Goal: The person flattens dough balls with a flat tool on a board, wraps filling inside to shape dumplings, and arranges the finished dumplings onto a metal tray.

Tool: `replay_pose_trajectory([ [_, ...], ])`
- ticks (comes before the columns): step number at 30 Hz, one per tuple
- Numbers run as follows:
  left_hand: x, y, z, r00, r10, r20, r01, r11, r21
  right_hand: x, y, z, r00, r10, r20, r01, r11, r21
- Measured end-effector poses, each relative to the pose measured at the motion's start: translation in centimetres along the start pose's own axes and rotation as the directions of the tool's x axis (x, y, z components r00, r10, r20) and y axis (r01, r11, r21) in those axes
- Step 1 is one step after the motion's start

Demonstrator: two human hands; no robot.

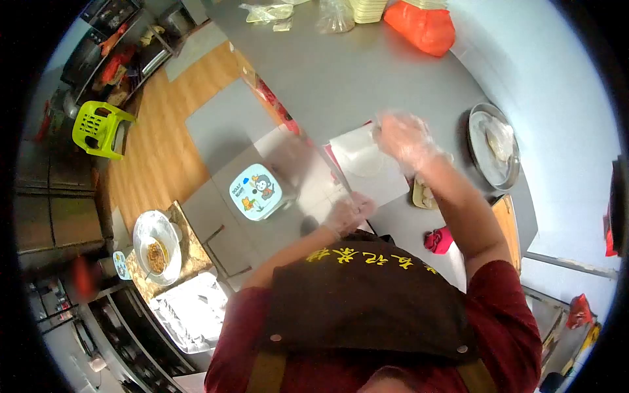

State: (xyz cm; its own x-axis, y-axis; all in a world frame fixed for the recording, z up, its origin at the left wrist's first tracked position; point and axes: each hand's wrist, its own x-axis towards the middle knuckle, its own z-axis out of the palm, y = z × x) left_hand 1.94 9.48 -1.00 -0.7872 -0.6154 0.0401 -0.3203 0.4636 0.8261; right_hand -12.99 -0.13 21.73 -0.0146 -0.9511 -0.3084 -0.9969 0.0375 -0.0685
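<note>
My right hand (407, 141), in a clear plastic glove, is over the top right of a white sheet or board (386, 187) on the counter. Motion smears its fingers, so any grip is unclear. A pale round, flat piece (362, 160) lies on the sheet, left of that hand. My left hand (350, 213), also gloved, is low beside the sheet's lower left corner, close to my apron (367, 301). Its fingers are blurred and I see nothing clearly held. Below my right wrist sits a small yellowish tray (424, 195) with pale pieces, partly covered by my forearm.
A metal pan (481, 124) holding a plastic bag stands at the right. A pink cloth (438, 240) lies near my apron. An orange-red bag (422, 29) and stacked trays (368, 10) are at the back. Left are a cartoon-topped stool (255, 192), a bowl (157, 245) of brown food and a green chair (98, 129).
</note>
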Motion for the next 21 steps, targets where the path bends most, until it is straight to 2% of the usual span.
replay_pose_trajectory([
  [2,0.0,1.6,-3.0,0.954,-0.298,-0.021,0.296,0.953,-0.069,3.2,0.0,-1.2,0.999,-0.034,-0.016,0.033,0.996,-0.086],
  [3,0.0,2.2,-4.6,0.907,-0.364,-0.212,0.325,0.925,-0.198,3.9,-0.5,-1.9,0.999,-0.035,-0.018,0.033,0.996,-0.084],
  [5,1.1,2.4,-6.2,0.815,-0.433,-0.385,0.319,0.89,-0.326,4.7,-1.7,-3.6,1.0,-0.018,0.002,0.018,0.99,-0.142],
  [6,2.0,2.2,-6.5,0.772,-0.355,-0.527,0.394,0.918,-0.041,4.9,-2.0,-4.1,1.0,-0.019,0.003,0.019,0.99,-0.142],
  [7,2.6,2.1,-6.7,0.735,-0.234,-0.636,0.474,0.849,0.235,4.9,-2.3,-4.5,0.999,-0.034,0.022,0.038,0.987,-0.157],
  [8,2.9,1.9,-6.9,0.735,-0.236,-0.636,0.474,0.849,0.233,4.9,-2.4,-4.7,0.998,-0.05,0.042,0.056,0.984,-0.171],
  [10,3.4,1.3,-6.9,0.81,-0.178,-0.559,0.493,0.723,0.484,5.0,-2.4,-4.3,0.999,-0.042,0.02,0.045,0.984,-0.172],
  [11,3.8,1.1,-6.7,0.813,-0.175,-0.555,0.488,0.725,0.486,5.1,-2.2,-4.2,0.999,-0.032,-0.003,0.031,0.985,-0.169],
  [13,4.6,1.4,-6.5,0.778,-0.335,-0.531,0.578,0.713,0.396,4.9,-2.2,-4.0,1.0,-0.011,0.012,0.013,0.981,-0.193],
  [14,5.0,1.4,-6.5,0.785,-0.331,-0.524,0.571,0.716,0.402,4.8,-2.2,-3.9,1.0,0.0,0.028,0.006,0.976,-0.219],
  [16,5.9,1.8,-7.2,0.623,-0.559,-0.547,0.704,0.705,0.081,4.4,-1.9,-3.8,1.0,0.02,0.014,-0.018,0.99,-0.14],
  [17,6.3,1.7,-7.2,0.626,-0.558,-0.544,0.703,0.706,0.086,4.2,-1.8,-3.9,0.999,0.032,0.0,-0.032,0.997,-0.065],
  [19,7.1,0.4,-6.8,0.624,-0.504,-0.598,0.737,0.634,0.234,4.3,-1.5,-3.3,1.0,0.019,0.008,-0.019,0.997,-0.068],
  [21,7.8,-0.6,-6.3,0.632,-0.494,-0.597,0.746,0.597,0.295,4.4,-1.3,-3.2,1.0,0.005,0.016,-0.004,0.997,-0.071],
])
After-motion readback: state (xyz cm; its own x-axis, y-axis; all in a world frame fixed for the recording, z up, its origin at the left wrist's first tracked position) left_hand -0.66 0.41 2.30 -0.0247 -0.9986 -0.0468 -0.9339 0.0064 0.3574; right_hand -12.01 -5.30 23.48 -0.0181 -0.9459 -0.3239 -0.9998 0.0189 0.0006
